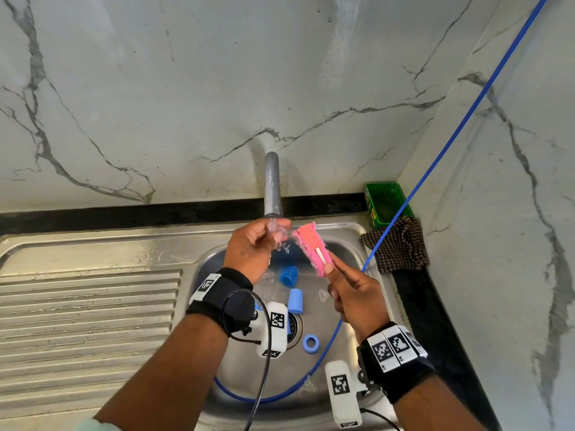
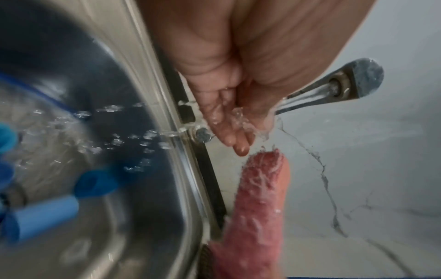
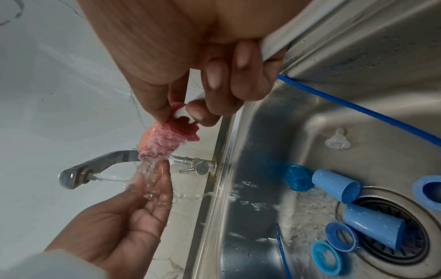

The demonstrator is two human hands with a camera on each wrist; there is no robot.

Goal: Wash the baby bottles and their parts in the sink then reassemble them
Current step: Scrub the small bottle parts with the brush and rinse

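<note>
Two hands under the chrome tap of a stainless steel sink set against grey-veined white marble walls. Left hand, fingers relaxed and cupped, catches the water; whether it holds anything cannot be told. Right hand grips the white handle of a pink sponge brush. Blue bottle parts and a clear teat lie in the basin near the drain
</note>
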